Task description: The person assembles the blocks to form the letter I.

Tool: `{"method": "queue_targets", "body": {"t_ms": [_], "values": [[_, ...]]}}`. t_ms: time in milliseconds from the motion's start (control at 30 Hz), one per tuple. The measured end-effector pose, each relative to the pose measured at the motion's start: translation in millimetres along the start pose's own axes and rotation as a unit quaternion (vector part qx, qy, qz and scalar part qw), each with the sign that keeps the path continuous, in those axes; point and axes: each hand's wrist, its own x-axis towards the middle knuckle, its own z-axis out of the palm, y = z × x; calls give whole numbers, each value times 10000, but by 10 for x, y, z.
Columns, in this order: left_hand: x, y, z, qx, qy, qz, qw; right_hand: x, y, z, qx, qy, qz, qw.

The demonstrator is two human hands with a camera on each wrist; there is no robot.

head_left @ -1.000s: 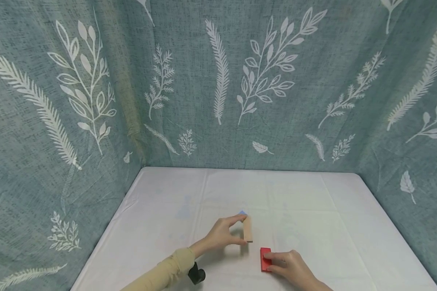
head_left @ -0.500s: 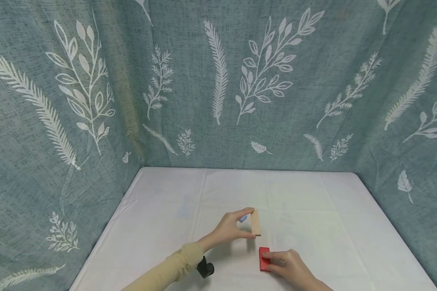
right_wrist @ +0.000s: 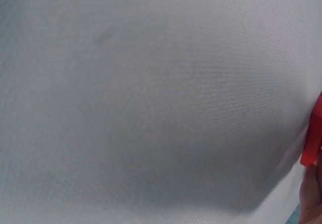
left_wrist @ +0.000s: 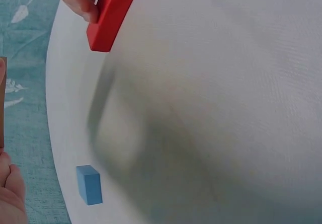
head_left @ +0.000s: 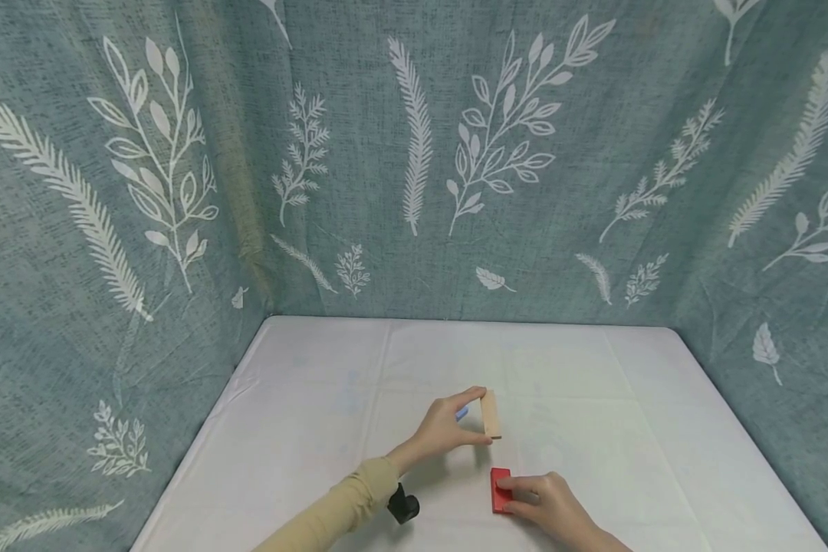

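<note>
My left hand [head_left: 445, 428] grips a plain wooden block [head_left: 491, 415] by its two ends, thumb at the near end and fingers at the far end. The block is held above the white cloth, and its shadow falls below. Lower right, my right hand [head_left: 555, 502] pinches a long red block [head_left: 498, 497] between thumb and fingers. The left wrist view shows that red block [left_wrist: 113, 15] at the top, while only an edge of the wooden block [left_wrist: 2, 103] shows at the left. A small blue block [left_wrist: 89, 185] lies on the table, partly hidden behind my left hand in the head view.
White cloth covers the table [head_left: 331, 368], which has rounded far corners. Blue-green curtains [head_left: 366, 153] with white leaf patterns stand behind it and at both sides. A black wrist camera [head_left: 403, 506] sits under my left wrist.
My left hand has carried the wooden block to the right and farther from me, past the blue block. My right hand and the red block have stayed almost still.
</note>
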Motion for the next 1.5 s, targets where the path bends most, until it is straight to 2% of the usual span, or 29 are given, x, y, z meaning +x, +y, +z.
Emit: {"method": "queue_targets", "body": {"t_ms": [167, 333, 733, 900, 1500], "values": [[14, -40, 66, -41, -43, -118, 9999, 0, -9, 0, -24, 21, 38, 10000], [16, -79, 126, 166, -83, -186, 9997, -1, -11, 6, -6, 36, 53, 10000], [51, -153, 216, 203, -316, -46, 9993, -17, 7, 15, 139, 74, -41, 9999], [66, -177, 246, 125, -415, -89, 9990, -14, 9, 13, 187, 60, -38, 9998], [46, -202, 314, 405, -476, -155, 9979, -16, 14, 20, 125, 181, -213, 9995]]}}
